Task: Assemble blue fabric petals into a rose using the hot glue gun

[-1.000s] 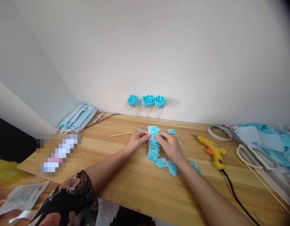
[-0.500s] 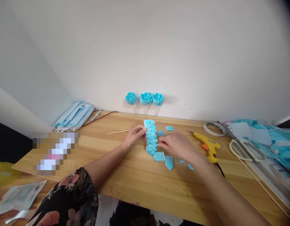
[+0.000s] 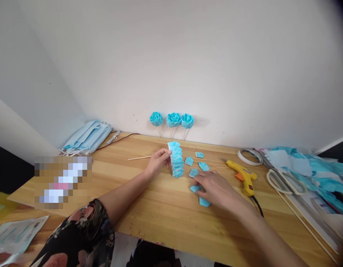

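Note:
My left hand [image 3: 159, 160] pinches the edge of a strip of overlapping blue fabric petals [image 3: 176, 159] that lies on the wooden table [image 3: 166, 211]. My right hand [image 3: 214, 188] rests palm down on loose blue petal pieces [image 3: 204, 202] nearer the table's front, its fingers pressed on one piece. More loose petals [image 3: 196, 165] lie between the strip and my right hand. Three finished blue fabric roses on sticks [image 3: 172, 120] lean against the wall behind.
A yellow glue gun [image 3: 242, 175] with a black cord lies right of my right hand. Scissors [image 3: 285, 182], a tape roll [image 3: 250, 156] and blue scraps [image 3: 324, 174] fill the right side. A stack of face masks [image 3: 86, 137] and a wooden stick [image 3: 139, 158] are at left.
My right hand left the petal strip and moved down and right onto the loose pieces near the front. My left hand kept hold of the strip.

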`<action>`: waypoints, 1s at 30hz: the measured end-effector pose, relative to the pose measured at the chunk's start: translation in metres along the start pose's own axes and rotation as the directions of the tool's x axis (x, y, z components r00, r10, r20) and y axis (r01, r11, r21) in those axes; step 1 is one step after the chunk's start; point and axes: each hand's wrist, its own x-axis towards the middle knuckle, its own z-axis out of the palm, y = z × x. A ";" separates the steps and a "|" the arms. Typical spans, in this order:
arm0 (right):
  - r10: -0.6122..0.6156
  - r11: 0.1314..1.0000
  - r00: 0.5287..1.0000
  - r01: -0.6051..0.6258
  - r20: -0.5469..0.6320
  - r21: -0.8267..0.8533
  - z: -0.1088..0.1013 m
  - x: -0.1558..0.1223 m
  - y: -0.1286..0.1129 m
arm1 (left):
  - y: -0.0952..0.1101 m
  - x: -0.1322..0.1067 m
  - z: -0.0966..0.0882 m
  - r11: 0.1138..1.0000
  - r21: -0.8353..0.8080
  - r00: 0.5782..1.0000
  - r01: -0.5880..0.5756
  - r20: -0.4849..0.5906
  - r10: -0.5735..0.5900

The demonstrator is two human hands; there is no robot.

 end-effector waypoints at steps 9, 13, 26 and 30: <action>0.195 0.873 0.947 -0.048 -0.257 0.485 -0.009 0.012 0.020 | -0.003 -0.001 0.002 1.000 -0.011 0.997 0.028 0.066 -0.027; 0.230 0.706 0.924 0.058 -0.305 0.706 -0.005 0.040 0.011 | -0.003 -0.003 0.003 1.000 0.017 0.996 0.013 0.084 -0.014; 0.363 0.648 0.845 0.073 -0.392 0.758 0.028 0.050 -0.005 | 0.001 -0.010 0.010 0.997 0.048 0.969 0.063 0.234 -0.073; 0.325 0.725 0.837 0.079 -0.441 0.684 0.023 0.047 -0.009 | 0.005 -0.013 0.011 0.983 0.178 0.968 0.050 0.234 -0.091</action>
